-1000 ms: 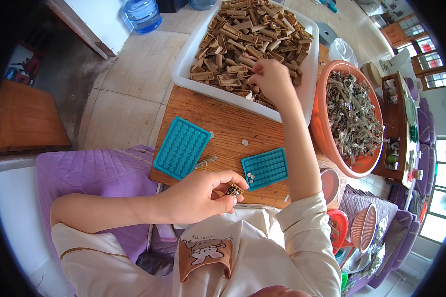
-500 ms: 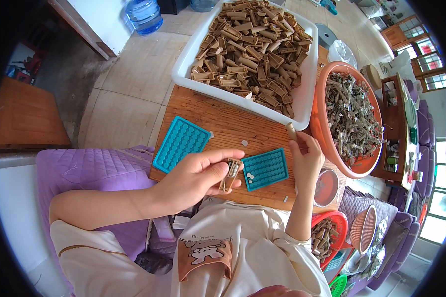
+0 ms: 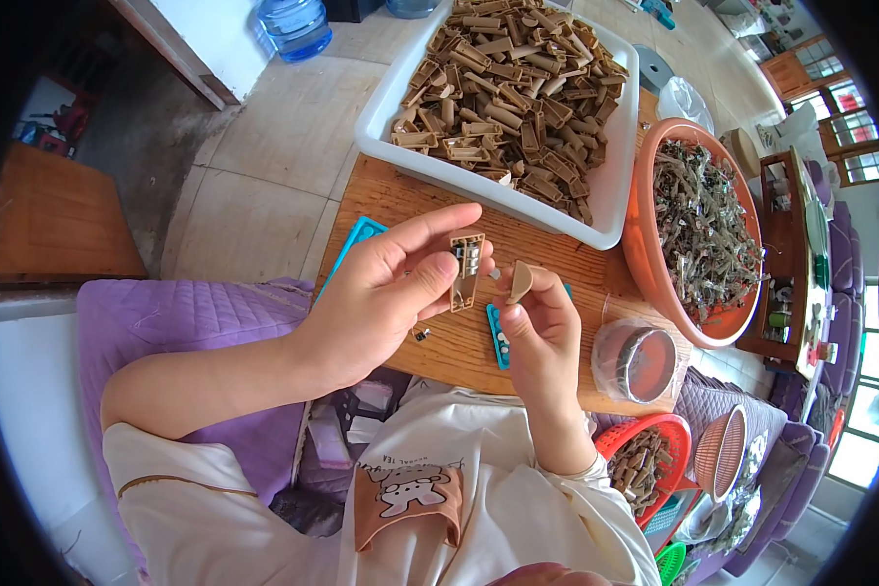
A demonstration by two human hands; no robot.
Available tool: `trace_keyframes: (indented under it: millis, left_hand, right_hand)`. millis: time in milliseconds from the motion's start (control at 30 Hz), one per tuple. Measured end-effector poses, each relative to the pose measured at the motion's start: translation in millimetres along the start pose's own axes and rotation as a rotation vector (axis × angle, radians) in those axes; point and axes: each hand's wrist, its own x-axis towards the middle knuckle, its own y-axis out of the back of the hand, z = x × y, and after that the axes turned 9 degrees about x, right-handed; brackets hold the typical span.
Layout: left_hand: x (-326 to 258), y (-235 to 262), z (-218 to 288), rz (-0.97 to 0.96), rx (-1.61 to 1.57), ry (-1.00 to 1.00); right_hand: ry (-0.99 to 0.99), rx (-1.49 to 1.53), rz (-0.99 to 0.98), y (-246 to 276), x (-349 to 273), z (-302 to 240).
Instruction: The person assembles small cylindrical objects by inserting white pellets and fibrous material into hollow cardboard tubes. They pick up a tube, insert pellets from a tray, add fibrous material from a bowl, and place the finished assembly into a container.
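My left hand [image 3: 386,283] grips an open tan plastic casing [image 3: 467,272] between thumb and fingers, its hollow side with small shiny metal parts facing up. Close on its right, my right hand [image 3: 545,337] pinches a curved tan plastic cover [image 3: 521,281], apart from the casing. A tiny grey bit shows between the hands; I cannot tell what it is. One teal tray [image 3: 359,230] is mostly covered by my left hand. Another teal tray [image 3: 499,337], with small white discs in it, lies largely under my right hand.
A white tub [image 3: 400,161] heaped with tan casings stands on the table's far side. Right of it is an orange basin [image 3: 645,244] of tangled wired parts. Nearer sit a round plastic-wrapped container [image 3: 645,363] and a red basket [image 3: 682,444]. A small dark part [image 3: 422,335] lies on the table.
My right hand has come left, bringing the tan cover close to the casing. My left hand has risen slightly away from me, and the casing stands more upright. The view has shifted a little.
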Motion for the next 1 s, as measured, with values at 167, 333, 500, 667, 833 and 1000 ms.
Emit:
trace_keyframes:
  millis: [167,333,500,667,833,1000]
  left_hand:
    - [-3.5,0.3,3.9,-0.032,0.235,-0.149]
    - [-3.8,-2.6,0.7,-0.007,0.237,-0.25]
    - [-2.4,-2.7,-1.5,-0.023,0.191,-0.245]
    - [-3.6,-2.1,-3.0,-0.012,0.21,-0.249]
    - [-7.1,-2.6,-4.8,0.006,0.392,-0.269]
    - [-9.2,-1.6,-13.5,0.023,0.671,-0.447]
  right_hand:
    - [0.08,0.063,-0.037,-15.7,0.1,-2.8]
    - [0.111,0.106,0.016,-29.4,0.5,-2.1]
    - [0.165,0.01,0.051,-30.5,2.8,8.9]
    - [0.198,-0.082,0.074,-32.4,2.2,13.1]
    - [0.238,-0.169,0.072,-33.8,2.8,13.8]
    - [0.293,-0.406,-0.053,-22.6,1.2,21.3]
